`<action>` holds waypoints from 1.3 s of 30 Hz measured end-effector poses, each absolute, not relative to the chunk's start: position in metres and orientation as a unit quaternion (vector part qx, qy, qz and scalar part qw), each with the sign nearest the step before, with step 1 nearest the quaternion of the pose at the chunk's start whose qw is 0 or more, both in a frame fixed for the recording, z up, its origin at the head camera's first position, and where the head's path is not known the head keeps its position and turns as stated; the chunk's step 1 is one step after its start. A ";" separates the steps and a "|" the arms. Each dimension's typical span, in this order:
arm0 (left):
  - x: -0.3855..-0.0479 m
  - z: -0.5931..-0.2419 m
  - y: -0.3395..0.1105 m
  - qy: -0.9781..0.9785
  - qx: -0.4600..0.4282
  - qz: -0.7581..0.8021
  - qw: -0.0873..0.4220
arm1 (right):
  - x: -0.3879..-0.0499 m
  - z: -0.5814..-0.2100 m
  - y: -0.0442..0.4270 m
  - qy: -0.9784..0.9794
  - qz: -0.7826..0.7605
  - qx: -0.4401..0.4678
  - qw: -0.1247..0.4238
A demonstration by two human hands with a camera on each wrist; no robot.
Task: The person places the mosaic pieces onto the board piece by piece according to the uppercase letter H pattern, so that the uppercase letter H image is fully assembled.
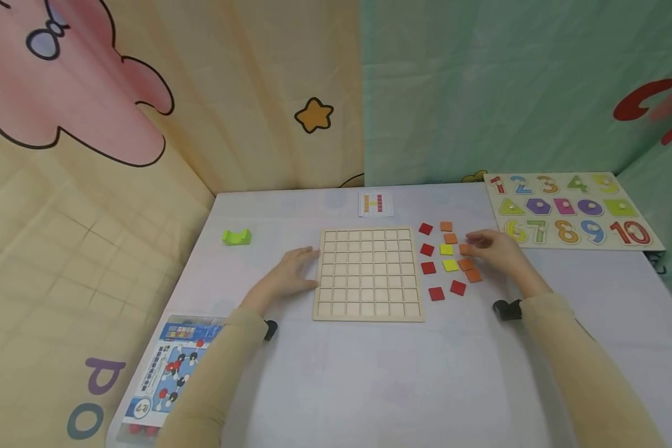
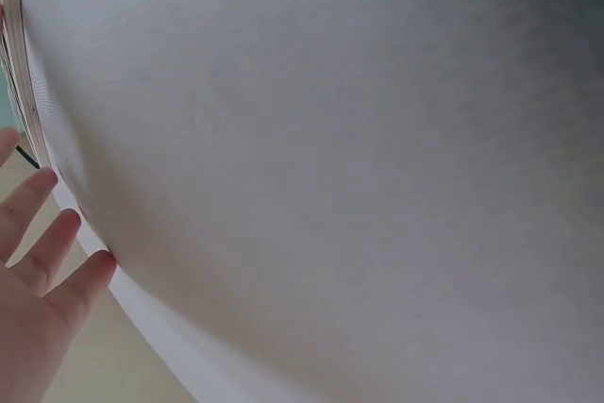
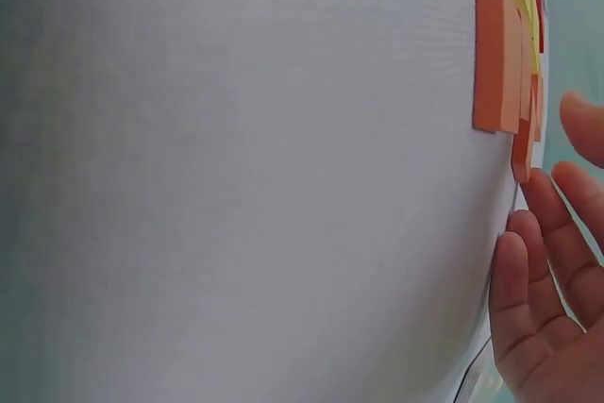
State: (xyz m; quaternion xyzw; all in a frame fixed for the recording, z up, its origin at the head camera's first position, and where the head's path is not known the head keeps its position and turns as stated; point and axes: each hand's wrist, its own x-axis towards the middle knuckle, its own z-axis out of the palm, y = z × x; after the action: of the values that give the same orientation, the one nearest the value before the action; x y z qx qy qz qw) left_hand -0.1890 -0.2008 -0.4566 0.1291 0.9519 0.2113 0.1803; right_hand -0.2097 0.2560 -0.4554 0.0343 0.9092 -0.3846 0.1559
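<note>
My left hand point(image 1: 282, 275) rests at the left edge of a square wooden grid board point(image 1: 368, 275), thumb and fingers spread. In the left wrist view its fingers point(image 2: 83, 282) are extended, with a strip of the board's edge point(image 2: 13, 16) beyond. At the group of tiles right of the board, my right hand point(image 1: 499, 252) touches an orange tile point(image 1: 466, 249) with its fingertips. The right wrist view shows the thumb apart from the fingers, beside orange tiles point(image 3: 491, 54). Yellow tiles point(image 1: 450, 265) and red tiles point(image 1: 428, 268) lie between that hand and the board.
A small card with a coloured pattern point(image 1: 376, 204) lies behind the board. The number and shape puzzle point(image 1: 567, 214) occupies the back right. On the left are a green curved block point(image 1: 237, 237) and a boxed molecule set point(image 1: 170, 373), partly covered by the left sleeve.
</note>
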 end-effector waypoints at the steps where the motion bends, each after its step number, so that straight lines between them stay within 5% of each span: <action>1: -0.189 -0.457 -0.201 0.952 0.131 0.208 0.183 | -0.210 -0.456 0.256 0.910 -0.382 0.032 0.156; 25: -0.185 -0.457 -0.203 0.932 0.178 0.219 0.228 | -0.223 -0.449 0.243 0.911 -0.375 0.030 0.166; 39: -0.186 -0.457 -0.205 0.930 0.177 0.218 0.237 | -0.241 -0.440 0.081 0.851 -0.501 -0.075 0.136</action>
State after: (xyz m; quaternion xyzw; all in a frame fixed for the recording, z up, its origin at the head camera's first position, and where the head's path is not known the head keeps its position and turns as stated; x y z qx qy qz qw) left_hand -0.1857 -0.2047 -0.4573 0.1769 0.9300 0.2181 0.2373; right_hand -0.2413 0.0812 -0.4400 -0.0754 0.8512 -0.5013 0.1359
